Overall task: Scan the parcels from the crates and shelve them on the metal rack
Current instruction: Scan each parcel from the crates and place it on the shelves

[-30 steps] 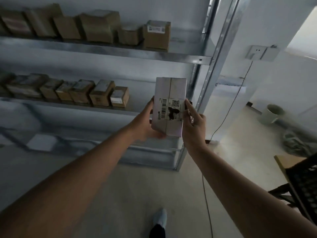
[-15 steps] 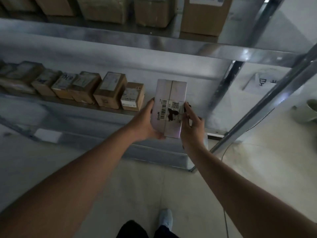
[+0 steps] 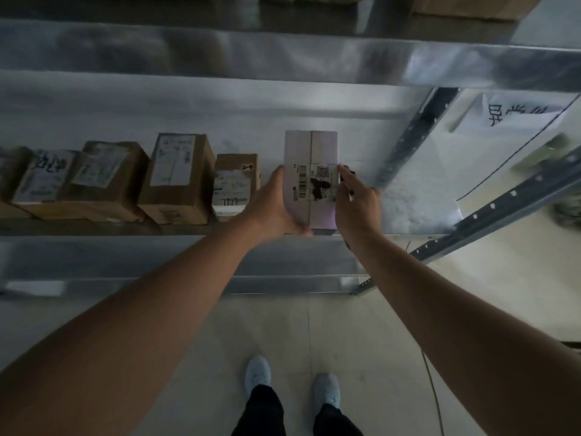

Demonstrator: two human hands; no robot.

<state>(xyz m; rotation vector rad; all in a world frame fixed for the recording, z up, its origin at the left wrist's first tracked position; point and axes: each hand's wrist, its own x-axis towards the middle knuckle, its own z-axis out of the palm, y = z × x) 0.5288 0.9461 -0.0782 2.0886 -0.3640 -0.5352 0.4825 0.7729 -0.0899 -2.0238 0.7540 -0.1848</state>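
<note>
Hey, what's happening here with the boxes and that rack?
A person is shelving parcels. Both hands hold a pale box with a barcode label, the left hand on its left side and the right hand on its right. It sits at the front edge of the metal rack's shelf, just right of a row of brown cardboard parcels.

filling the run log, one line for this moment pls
step: shelving | left hand: holds white parcel | right hand: holds it | spot: right of brown parcels | rack shelf
</note>
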